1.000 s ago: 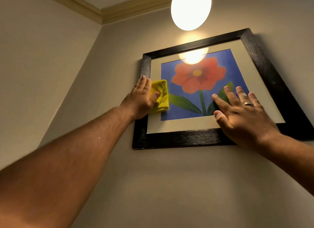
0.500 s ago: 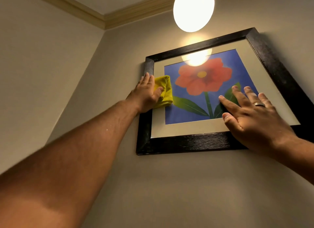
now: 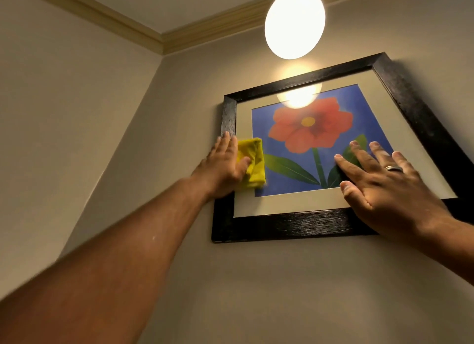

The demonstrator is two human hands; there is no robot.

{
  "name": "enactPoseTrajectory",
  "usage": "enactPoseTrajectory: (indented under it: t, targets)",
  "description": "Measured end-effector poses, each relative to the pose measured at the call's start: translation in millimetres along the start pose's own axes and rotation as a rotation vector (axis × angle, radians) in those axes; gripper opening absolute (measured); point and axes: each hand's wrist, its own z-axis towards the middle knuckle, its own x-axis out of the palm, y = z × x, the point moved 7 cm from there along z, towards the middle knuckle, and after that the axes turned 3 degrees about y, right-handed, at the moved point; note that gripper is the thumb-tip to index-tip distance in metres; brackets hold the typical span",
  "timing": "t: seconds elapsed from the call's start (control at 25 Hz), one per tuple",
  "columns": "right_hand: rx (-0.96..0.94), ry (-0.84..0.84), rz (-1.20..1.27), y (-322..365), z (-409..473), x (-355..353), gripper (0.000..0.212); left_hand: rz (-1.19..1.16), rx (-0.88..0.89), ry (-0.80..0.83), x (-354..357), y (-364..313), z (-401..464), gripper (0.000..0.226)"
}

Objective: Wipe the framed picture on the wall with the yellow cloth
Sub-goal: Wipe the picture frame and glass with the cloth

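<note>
A framed picture [image 3: 279,227] hangs on the beige wall: black frame, cream mat, red flower on blue. My left hand [image 3: 223,168] presses a folded yellow cloth [image 3: 252,161] flat against the glass at the picture's left side, over the mat and the blue edge. The palm hides part of the cloth. My right hand [image 3: 387,187], with a ring on one finger, lies flat with fingers spread on the lower right of the picture, covering the frame's bottom edge there.
A round glowing lamp [image 3: 295,23] hangs just above the picture, and its glare shows in the glass. The room corner [image 3: 161,61] with a crown moulding runs to the left of the frame. Bare wall lies below the frame.
My left hand with the cloth slid up the picture's left side, then back down. My right hand stayed planted on the lower right. The view shifted slightly.
</note>
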Motion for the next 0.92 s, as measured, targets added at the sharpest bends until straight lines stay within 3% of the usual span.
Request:
enactPoseTrajectory:
  t: [0.16, 0.32, 0.44, 0.64, 0.84, 0.92]
  targets:
    - [0.0, 0.0, -0.008, 2, 0, 0, 0.069, 0.021, 0.01, 0.016, -14, 7, 32, 0.069]
    - [-0.007, -0.006, -0.002, 4, -1, -2, 0.067, -0.003, 0.2, -0.068, 16, 1, -72, 0.074]
    - [-0.015, 0.005, 0.005, 5, -2, -3, 0.068, 0.018, 0.296, -0.029, 29, -1, -130, 0.07]
    - [0.002, -0.002, 0.027, 5, -3, -5, 0.067, -0.185, -0.027, -0.056, 11, 27, -98, 0.071]
    - [-0.016, -0.016, 0.029, 6, -2, -3, 0.066, 0.147, 0.381, 0.013, 32, 15, -142, 0.073]
    - [-0.02, -0.02, 0.032, 5, -1, -2, 0.066, 0.107, 0.284, 0.065, 21, 38, -136, 0.076]
